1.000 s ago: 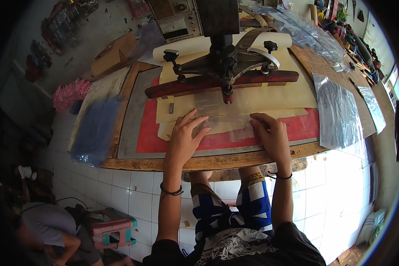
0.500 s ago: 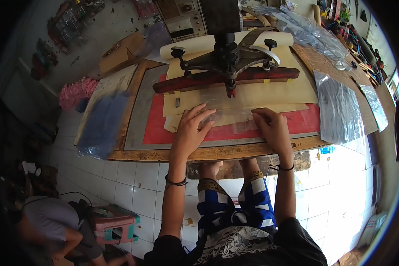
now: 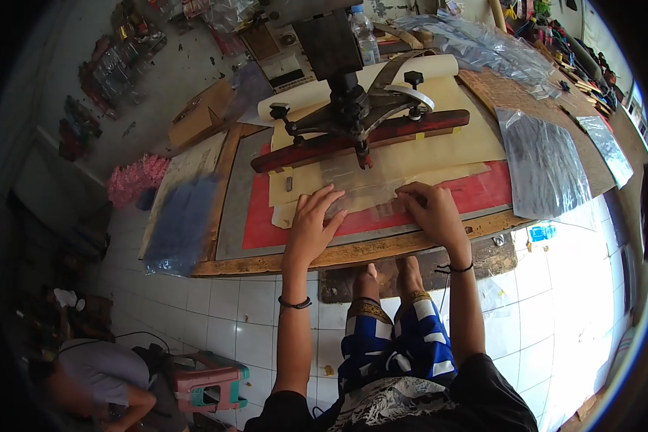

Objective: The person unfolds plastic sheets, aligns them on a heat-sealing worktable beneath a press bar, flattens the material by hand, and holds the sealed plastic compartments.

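Note:
A thin clear plastic sheet [image 3: 367,183] lies on the tan sheet [image 3: 453,155], below the press head's dark red bar [image 3: 403,128]. My left hand [image 3: 312,225] rests at the left end of the clear sheet, fingers spread and nothing gripped. At its right end, the thumb and fingers of my right hand [image 3: 435,214] are pinched together on the sheet's edge. Under the tan paper is a red sheet [image 3: 486,193] on the grey board. A small grey metal block [image 3: 289,184] sits left of the plastic.
The wooden table edge [image 3: 266,266] runs in front of me. Plastic sheets [image 3: 543,162] lie to the right, with a bluish stack [image 3: 182,223] at the left. A water bottle [image 3: 365,36] stands behind the press. A person [image 3: 108,378] bends near a stool [image 3: 212,381].
The view has tilted and shifted, bringing the bottle into sight. My right hand is slightly closer to my left. Both hands remain at the clear plastic sheet.

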`<state>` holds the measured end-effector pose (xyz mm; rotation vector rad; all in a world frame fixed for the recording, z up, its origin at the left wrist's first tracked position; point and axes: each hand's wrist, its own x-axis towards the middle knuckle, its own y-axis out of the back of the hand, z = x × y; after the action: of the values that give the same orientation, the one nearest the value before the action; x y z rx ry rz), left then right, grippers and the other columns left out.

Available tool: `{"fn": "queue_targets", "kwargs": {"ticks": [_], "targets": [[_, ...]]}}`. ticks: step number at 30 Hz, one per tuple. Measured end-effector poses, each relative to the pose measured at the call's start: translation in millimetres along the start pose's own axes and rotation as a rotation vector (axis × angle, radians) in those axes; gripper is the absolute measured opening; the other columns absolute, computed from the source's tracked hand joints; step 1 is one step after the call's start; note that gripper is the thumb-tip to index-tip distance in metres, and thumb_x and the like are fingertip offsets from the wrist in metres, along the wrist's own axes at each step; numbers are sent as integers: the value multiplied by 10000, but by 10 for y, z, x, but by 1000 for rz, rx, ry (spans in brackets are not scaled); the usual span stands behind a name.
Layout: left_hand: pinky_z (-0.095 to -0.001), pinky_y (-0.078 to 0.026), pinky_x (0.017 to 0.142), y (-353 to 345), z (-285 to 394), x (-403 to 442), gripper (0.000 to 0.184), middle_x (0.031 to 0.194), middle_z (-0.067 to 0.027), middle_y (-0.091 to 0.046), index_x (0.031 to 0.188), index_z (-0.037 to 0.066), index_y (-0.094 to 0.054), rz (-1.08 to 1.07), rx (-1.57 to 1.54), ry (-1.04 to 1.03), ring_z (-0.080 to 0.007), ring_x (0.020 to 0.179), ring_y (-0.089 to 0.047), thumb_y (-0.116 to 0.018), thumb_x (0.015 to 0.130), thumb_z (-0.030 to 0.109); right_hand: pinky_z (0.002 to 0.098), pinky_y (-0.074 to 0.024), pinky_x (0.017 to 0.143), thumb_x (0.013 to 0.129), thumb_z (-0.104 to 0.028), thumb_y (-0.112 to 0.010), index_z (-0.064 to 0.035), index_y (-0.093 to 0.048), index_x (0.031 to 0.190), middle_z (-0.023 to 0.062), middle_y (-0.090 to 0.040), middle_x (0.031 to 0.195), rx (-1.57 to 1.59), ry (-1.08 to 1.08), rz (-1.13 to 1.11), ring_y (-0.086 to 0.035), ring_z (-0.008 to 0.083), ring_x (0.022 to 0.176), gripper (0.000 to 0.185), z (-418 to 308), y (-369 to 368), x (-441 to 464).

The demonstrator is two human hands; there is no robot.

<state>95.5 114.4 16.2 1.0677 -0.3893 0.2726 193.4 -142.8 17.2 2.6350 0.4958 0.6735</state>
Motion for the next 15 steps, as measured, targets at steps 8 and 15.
{"fn": "queue_targets", "kwargs": {"ticks": [8,15], "targets": [[-422,-481,1059,-2,-2,0,392,1402,-108,-642,1320,104,-695,14,4,-8,-336,1176,-590,-732,949,222,368,-577,725,956,-113,-682,0,-715,1167,173,-761,831,47,-25,-16,-753,305,756,242,-43,24,-1],[-425,-479,1060,6,1,4,391,1401,-110,-645,1319,98,-695,13,2,-3,-339,1192,-590,-731,949,219,388,-587,753,973,-156,-679,5,-681,1285,190,-770,881,-22,-9,19,-763,334,811,351,-12,-1,9]]}}
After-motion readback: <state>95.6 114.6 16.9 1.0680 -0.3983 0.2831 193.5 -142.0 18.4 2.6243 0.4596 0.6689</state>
